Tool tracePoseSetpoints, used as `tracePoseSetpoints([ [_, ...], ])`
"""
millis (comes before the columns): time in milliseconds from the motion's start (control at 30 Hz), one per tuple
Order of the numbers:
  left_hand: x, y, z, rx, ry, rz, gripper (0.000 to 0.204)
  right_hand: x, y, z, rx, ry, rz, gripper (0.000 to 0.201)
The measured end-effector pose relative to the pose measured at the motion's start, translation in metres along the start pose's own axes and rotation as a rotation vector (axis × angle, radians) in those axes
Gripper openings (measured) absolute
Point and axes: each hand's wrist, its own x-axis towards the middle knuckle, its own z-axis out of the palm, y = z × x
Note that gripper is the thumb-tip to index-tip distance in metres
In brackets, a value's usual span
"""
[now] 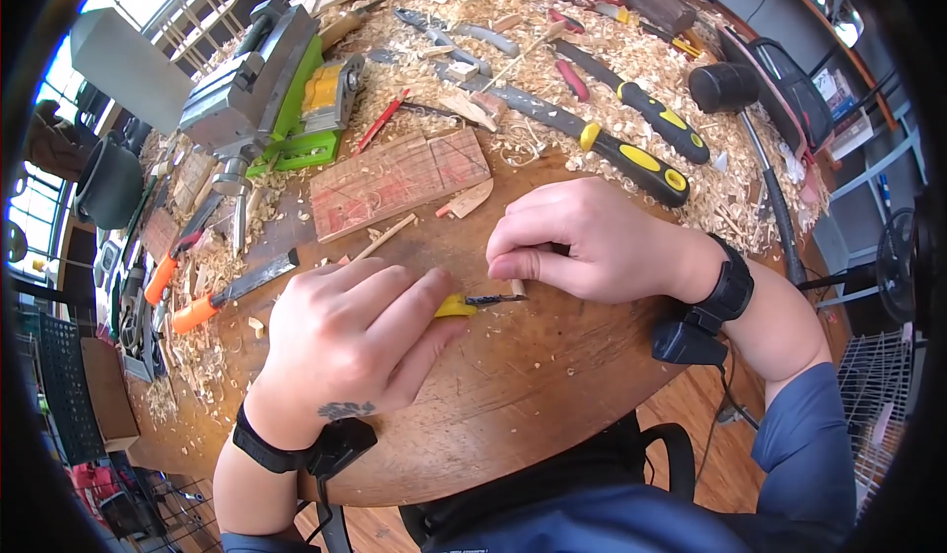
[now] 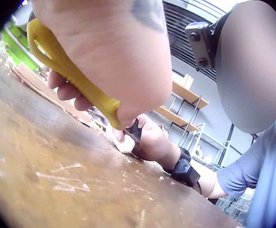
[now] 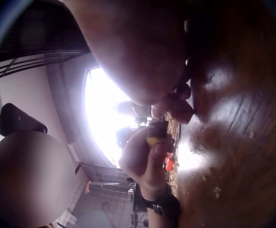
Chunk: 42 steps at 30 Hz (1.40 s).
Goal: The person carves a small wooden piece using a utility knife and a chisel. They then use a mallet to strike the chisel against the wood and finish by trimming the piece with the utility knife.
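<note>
My left hand (image 1: 345, 341) grips a yellow utility knife (image 1: 457, 305), its fingers wrapped round the handle. The dark blade (image 1: 498, 298) points right, toward the other hand. In the left wrist view the yellow handle (image 2: 73, 76) runs under the palm, close over the tabletop. My right hand (image 1: 587, 237) pinches a small pale piece of wood (image 1: 518, 287) between thumb and fingers; most of it is hidden by them. The left wrist view shows this wood (image 2: 123, 144) low at the table, right by the knife's blade end.
Behind the hands lies a reddish scored board (image 1: 395, 183). A green vise (image 1: 296, 148) stands at the left, near orange-handled chisels (image 1: 197, 311). Yellow-and-black-handled rasps (image 1: 641, 168), a black mallet (image 1: 725, 89) and heaped wood shavings (image 1: 533, 50) cover the back. The table's curved edge (image 1: 552, 464) is nearest the body.
</note>
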Motion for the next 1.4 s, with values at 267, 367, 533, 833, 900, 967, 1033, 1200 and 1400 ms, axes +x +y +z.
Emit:
tracePoseSetpoints([
  [267,-0.002,-0.002,0.003,0.014,-0.002,-0.003,0.036,0.0,-0.002,0.0,0.016,0.001,0.045,0.017],
  [367,-0.002,-0.002,0.002,0.033,-0.014,0.006,0.035,0.0,-0.002,0.0,0.011,-0.008,0.054,0.017],
  [533,-0.001,-0.003,0.006,0.058,-0.018,0.041,0.035,0.001,-0.004,0.001,0.0,0.011,0.047,0.015],
  [833,-0.003,-0.001,0.02,0.08,0.054,0.075,0.035,0.0,-0.005,0.0,0.101,-0.003,0.081,0.01],
  [900,-0.003,0.0,0.022,0.098,0.06,0.061,0.034,-0.001,-0.002,0.0,0.117,0.008,0.065,0.01],
  [967,-0.002,0.002,0.021,0.108,0.061,0.058,0.035,-0.001,-0.002,0.0,0.133,0.016,0.047,0.01],
  [1033,-0.002,0.003,0.016,0.117,0.063,0.057,0.035,0.0,-0.003,-0.001,0.127,0.01,0.069,0.011],
  [1200,-0.004,-0.002,0.007,0.04,-0.014,0.023,0.034,-0.001,-0.001,0.003,0.097,0.056,0.016,0.007],
  [1400,-0.003,-0.006,0.015,0.048,0.038,0.068,0.034,-0.001,0.0,0.004,0.126,0.066,0.021,0.008],
])
